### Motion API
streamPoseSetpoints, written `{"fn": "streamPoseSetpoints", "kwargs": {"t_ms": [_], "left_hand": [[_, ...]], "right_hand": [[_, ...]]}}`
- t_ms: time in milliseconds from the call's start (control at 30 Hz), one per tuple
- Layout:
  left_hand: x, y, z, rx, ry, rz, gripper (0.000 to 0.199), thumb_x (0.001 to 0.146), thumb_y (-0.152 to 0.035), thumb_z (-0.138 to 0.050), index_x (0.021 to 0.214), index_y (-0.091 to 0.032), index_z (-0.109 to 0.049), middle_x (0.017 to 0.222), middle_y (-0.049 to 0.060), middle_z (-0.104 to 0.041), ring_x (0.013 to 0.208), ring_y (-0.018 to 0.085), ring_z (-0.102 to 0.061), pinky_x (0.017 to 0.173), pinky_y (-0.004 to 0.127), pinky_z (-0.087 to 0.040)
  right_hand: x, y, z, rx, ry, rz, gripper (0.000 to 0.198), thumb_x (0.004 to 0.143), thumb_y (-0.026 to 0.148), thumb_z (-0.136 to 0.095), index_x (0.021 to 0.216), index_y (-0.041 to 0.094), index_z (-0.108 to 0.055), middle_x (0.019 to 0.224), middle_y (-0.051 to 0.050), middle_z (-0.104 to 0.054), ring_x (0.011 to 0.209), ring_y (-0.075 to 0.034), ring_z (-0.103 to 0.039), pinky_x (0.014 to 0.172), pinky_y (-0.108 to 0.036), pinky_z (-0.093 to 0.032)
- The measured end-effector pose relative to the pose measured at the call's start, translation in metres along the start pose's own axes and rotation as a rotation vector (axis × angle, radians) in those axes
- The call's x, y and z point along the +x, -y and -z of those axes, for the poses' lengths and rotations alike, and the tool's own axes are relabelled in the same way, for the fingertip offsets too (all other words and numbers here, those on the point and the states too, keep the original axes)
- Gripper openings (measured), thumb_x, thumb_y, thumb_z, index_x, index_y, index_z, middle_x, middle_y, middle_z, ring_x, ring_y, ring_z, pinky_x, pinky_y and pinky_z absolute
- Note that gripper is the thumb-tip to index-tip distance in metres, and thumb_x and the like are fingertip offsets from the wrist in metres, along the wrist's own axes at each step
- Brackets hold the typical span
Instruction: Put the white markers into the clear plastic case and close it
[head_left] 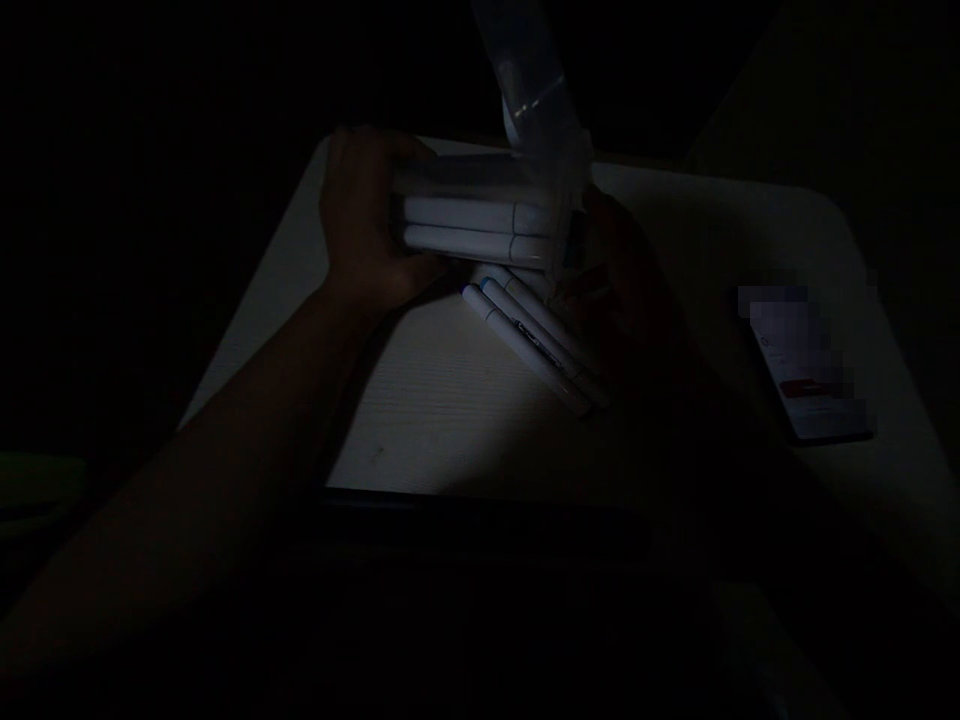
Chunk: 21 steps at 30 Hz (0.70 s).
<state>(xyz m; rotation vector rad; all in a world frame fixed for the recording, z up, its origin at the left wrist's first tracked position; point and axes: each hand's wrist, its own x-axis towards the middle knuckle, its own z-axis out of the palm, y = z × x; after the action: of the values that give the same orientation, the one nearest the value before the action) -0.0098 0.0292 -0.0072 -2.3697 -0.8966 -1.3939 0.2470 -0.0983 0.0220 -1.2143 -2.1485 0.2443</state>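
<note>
My left hand (364,215) is closed around one end of a clear plastic case (465,175), which is held on its side above the table. White markers (472,215) lie inside it. A clear flap or lid (536,95) stands up from the case's right end. My right hand (626,265) is at that same end, its fingers bent close to the case. Deep shadow hides most of them, so I cannot tell what they grip. Below the case, several loose white markers (529,340), some with blue ends, lie slantwise on the table.
The scene is very dark. A pale wood-grain table (420,410) with rounded corners lies under my hands. A phone with a lit screen (810,370) rests on its right side. A dark bar-like edge (480,520) runs along the front. Something green (41,480) shows at far left.
</note>
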Motion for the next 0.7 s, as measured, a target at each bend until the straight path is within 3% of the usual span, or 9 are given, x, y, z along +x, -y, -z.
{"fn": "streamPoseSetpoints", "kwargs": {"t_ms": [133, 233, 333, 500, 700], "left_hand": [[-0.001, 0.002, -0.002, -0.018, -0.007, 0.033, 0.08, 0.06, -0.086, -0.055, 0.112, -0.024, -0.053, 0.102, 0.01, -0.057, 0.097, 0.03, -0.057, 0.084, 0.055, -0.046], [-0.002, 0.003, -0.003, 0.023, 0.001, 0.099, 0.087, 0.057, -0.09, -0.054, 0.112, -0.023, -0.051, 0.103, 0.01, -0.055, 0.098, 0.03, -0.057, 0.085, 0.056, -0.046], [-0.004, 0.003, -0.004, 0.041, -0.014, 0.135, 0.089, 0.055, -0.09, -0.057, 0.113, -0.023, -0.049, 0.106, 0.009, -0.056, 0.101, 0.03, -0.057, 0.085, 0.056, -0.047], [-0.005, 0.003, -0.004, 0.015, 0.004, 0.236, 0.082, 0.055, -0.08, -0.066, 0.115, -0.028, -0.046, 0.112, 0.006, -0.055, 0.11, 0.031, -0.054, 0.095, 0.054, -0.045], [-0.003, 0.009, -0.005, 0.037, -0.008, 0.153, 0.09, 0.051, -0.085, -0.063, 0.115, -0.025, -0.047, 0.109, 0.009, -0.055, 0.103, 0.031, -0.055, 0.087, 0.054, -0.045]], "right_hand": [[-0.005, -0.001, 0.006, -0.062, -0.197, -0.064, 0.052, 0.095, 0.029, -0.038, 0.144, 0.011, -0.043, 0.151, -0.011, -0.043, 0.129, -0.019, -0.053, 0.107, -0.034, -0.05], [-0.009, -0.003, 0.011, -0.016, -0.307, -0.203, 0.038, 0.094, 0.025, -0.041, 0.121, 0.011, -0.063, 0.122, -0.011, -0.064, 0.103, -0.014, -0.064, 0.085, -0.027, -0.055], [-0.011, -0.013, 0.01, -0.002, -0.158, -0.332, 0.034, 0.094, 0.028, -0.044, 0.11, 0.011, -0.069, 0.11, -0.011, -0.068, 0.094, -0.015, -0.065, 0.083, -0.029, -0.054], [-0.017, -0.023, 0.003, -0.123, 0.072, -0.255, 0.047, 0.087, 0.04, -0.058, 0.125, 0.012, -0.065, 0.12, -0.013, -0.064, 0.111, -0.026, -0.061, 0.099, -0.044, -0.05], [-0.018, -0.019, 0.003, -0.133, 0.146, -0.287, 0.046, 0.084, 0.04, -0.061, 0.124, 0.017, -0.065, 0.118, -0.01, -0.066, 0.105, -0.025, -0.063, 0.095, -0.044, -0.053]]}}
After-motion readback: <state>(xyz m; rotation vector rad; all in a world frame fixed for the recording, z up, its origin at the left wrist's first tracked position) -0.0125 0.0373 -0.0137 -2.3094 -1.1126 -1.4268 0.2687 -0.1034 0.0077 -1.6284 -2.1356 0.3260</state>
